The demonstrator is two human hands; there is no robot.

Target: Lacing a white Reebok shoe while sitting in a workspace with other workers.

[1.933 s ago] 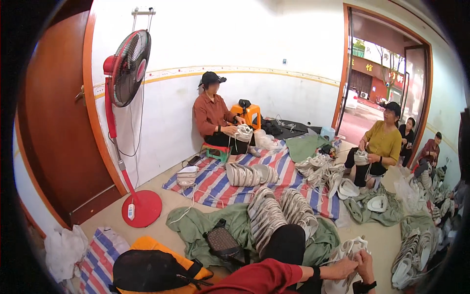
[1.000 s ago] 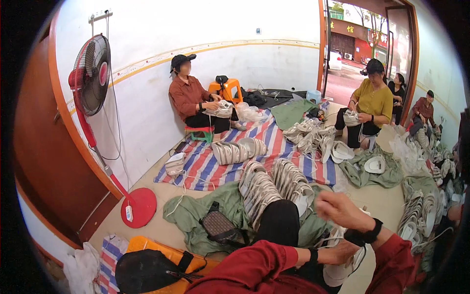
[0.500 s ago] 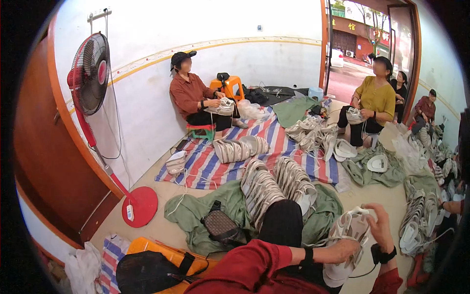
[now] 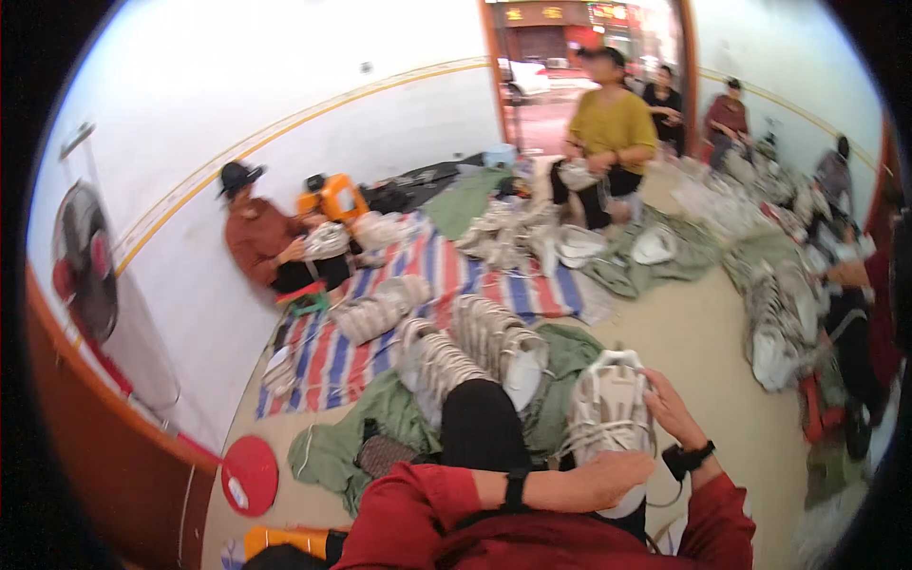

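Note:
A beige and white shoe upper [image 4: 611, 404] with pale laces across its front stands upright before me at the lower right. My right hand [image 4: 670, 407] grips its right side near the top, fingers wrapped round the edge. Across its lower part lies my left hand [image 4: 613, 480], slightly blurred, its fingers curled closed; whatever they pinch is hidden. Black bands sit on both my wrists, and a cable hangs from the right one. Just left of my knee, two rows of similar shoe uppers [image 4: 499, 332] rest on a green cloth [image 4: 389, 404].
A striped sheet [image 4: 323, 380] holds more uppers, with a seated co-worker [image 4: 256, 228] beside it. Another co-worker [image 4: 613, 123] sits by the doorway. Uppers [image 4: 779, 323] are heaped at the right near another person's hand [image 4: 847, 275]. A fan base [image 4: 249, 475] stands at the left.
My view has swung right, so the room appears shifted left. The shoe upper now stands more upright, and my right hand has moved from its top down to its right side.

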